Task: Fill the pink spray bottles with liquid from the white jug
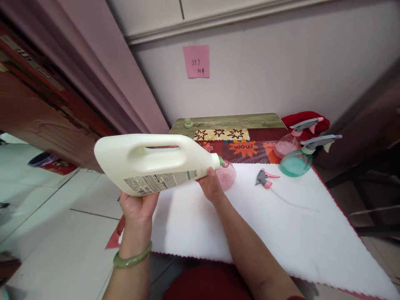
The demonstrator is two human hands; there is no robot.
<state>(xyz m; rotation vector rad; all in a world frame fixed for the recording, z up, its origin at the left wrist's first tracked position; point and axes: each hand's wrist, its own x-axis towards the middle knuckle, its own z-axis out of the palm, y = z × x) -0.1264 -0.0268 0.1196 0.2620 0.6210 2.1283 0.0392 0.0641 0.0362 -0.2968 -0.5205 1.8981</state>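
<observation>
A large cream detergent jug (162, 160) lies tilted on its side in the air, its green spout (221, 161) pointing right. My left hand (139, 204) supports the jug's base end from below. Under the neck, my right hand (211, 185) is closed around the jug's front end. The spout meets the mouth of a round pink spray bottle (227, 175) standing on the white cloth (193, 225); whether they touch I cannot tell. To the right lies a loose grey-and-pink spray head (265, 178) with its thin tube.
Two spray bottles with heads on, one pink (286, 146) and one teal (296, 162), stand at the table's right. A pale green cap (188, 123) sits at the back left. A pink note (196, 61) is stuck on the wall.
</observation>
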